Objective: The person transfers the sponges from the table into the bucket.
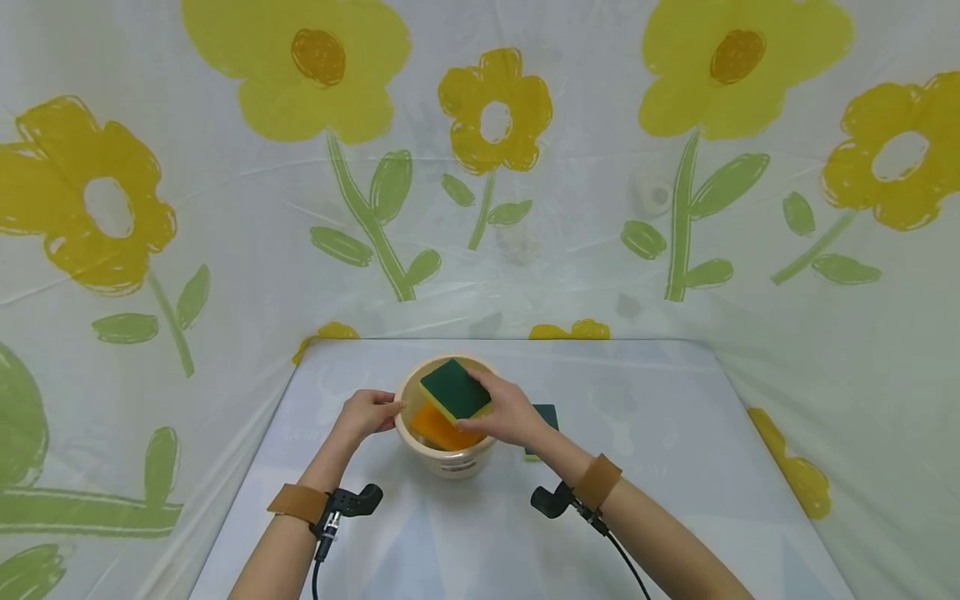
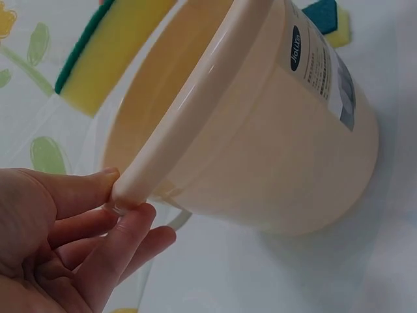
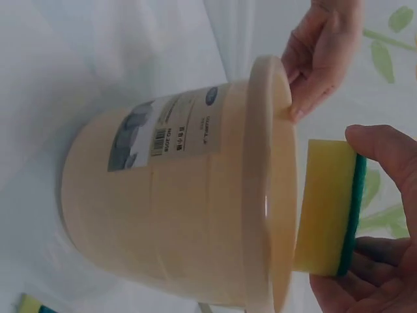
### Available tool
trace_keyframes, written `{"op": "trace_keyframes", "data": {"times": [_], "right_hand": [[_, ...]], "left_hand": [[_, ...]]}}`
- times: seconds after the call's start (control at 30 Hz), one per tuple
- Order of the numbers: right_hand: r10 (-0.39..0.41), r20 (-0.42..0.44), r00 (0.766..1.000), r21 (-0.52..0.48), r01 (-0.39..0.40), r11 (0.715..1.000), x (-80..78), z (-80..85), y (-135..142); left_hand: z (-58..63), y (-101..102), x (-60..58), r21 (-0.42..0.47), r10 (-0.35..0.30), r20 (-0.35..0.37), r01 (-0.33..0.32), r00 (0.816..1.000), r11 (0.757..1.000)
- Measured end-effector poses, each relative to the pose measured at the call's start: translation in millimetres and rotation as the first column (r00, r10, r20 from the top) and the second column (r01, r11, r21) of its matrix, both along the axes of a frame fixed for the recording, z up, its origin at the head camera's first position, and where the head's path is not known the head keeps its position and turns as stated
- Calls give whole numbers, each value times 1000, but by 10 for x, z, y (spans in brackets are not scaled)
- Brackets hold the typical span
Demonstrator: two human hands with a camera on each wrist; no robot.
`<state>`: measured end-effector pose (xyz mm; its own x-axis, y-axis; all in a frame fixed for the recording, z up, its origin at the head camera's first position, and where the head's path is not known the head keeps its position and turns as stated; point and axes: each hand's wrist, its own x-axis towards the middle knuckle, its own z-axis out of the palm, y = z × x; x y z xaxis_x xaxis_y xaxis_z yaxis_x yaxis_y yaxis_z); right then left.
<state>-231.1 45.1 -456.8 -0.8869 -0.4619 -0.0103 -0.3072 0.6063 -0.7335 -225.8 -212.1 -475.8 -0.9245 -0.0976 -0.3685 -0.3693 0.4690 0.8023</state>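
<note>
A cream plastic bucket [image 1: 452, 467] with a printed label [image 3: 166, 127] stands on the table. My left hand [image 1: 369, 414] pinches its rim on the left, thumb on the inner side and fingers beneath the lip, as the left wrist view shows. Over the bucket's mouth, my right hand [image 1: 510, 410] grips a yellow sponge with a dark green scouring side [image 1: 455, 388], green face up. In the right wrist view that sponge [image 3: 326, 208] is just above the rim, between thumb and fingers. Something orange [image 1: 442, 429] lies inside the bucket, partly covered by the held sponge.
Another green-and-yellow sponge [image 1: 547, 414] lies on the table right of the bucket, partly behind my right hand and forearm. The white table [image 1: 637, 500] backs onto a flower-printed curtain [image 1: 570, 208]. Cables run from the camera mounts on both wrists.
</note>
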Motion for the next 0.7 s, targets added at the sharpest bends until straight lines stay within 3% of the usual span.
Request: {"op": "trace_keyframes", "data": {"times": [0.17,0.27,0.47,0.6,0.7], "right_hand": [[19,-11,1000,24,-19,1000,6,-53,5],[-18,-45,999,22,19,1000,-1,-74,46],[-230,-83,970,-92,222,971,-53,-114,268],[-360,-61,931,-162,347,924,-104,-267,524],[-423,-42,905,-145,413,899,-101,-412,700]], "left_hand": [[-7,2,-9,1,3,-2,-3,1000,1000],[3,5,-6,3,4,-2,-4,1000,1000],[26,-18,8,-1,-4,-2,4,1000,1000],[28,-8,8,-2,-4,2,4,1000,1000],[31,8,8,-4,-11,0,11,1000,1000]]}}
